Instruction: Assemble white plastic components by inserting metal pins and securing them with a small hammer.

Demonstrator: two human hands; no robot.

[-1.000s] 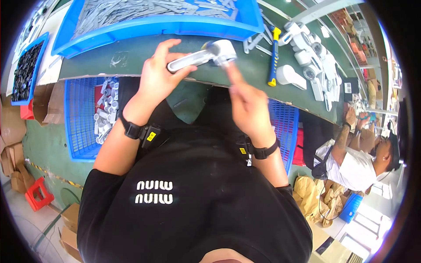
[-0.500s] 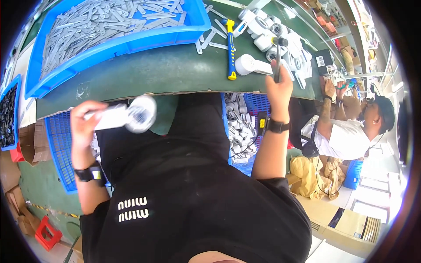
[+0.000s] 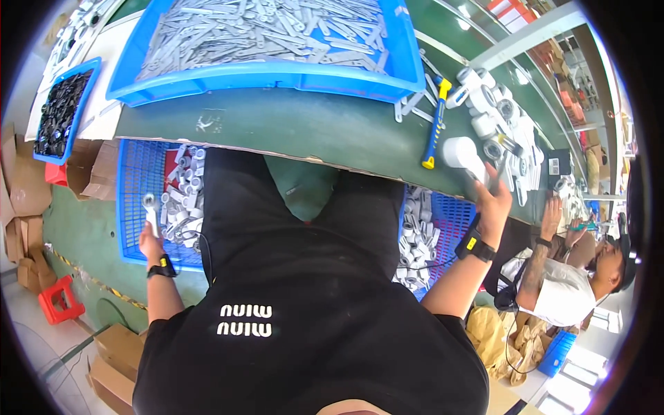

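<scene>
Over the blue basket [image 3: 128, 232] on the left, my left hand [image 3: 150, 242] is closed on a white part with a round head and a flat handle [image 3: 151, 213]. At the bench edge on the right, my right hand [image 3: 493, 207] is closed around the handle of a hammer [image 3: 510, 144] with a dark, blurred head. Just beyond its fingers lies another white round-headed part [image 3: 459, 152]; whether they touch it I cannot tell. Further right is a pile of similar white parts [image 3: 508, 111]. A yellow-and-blue hammer [image 3: 436, 128] rests on the bench.
A large blue tray [image 3: 270, 76] of grey flat strips stands on the green bench [image 3: 277, 117]. At left is a small blue tray [image 3: 72, 131] of black pieces. Another blue basket [image 3: 449, 214] holds white parts. A co-worker [image 3: 553, 283] sits at right; a red stool [image 3: 62, 301] stands at left.
My left hand has moved down and outward with the white part, from near my lap to over the left basket. My right hand has lowered with the hammer. The whole view has shifted.
</scene>
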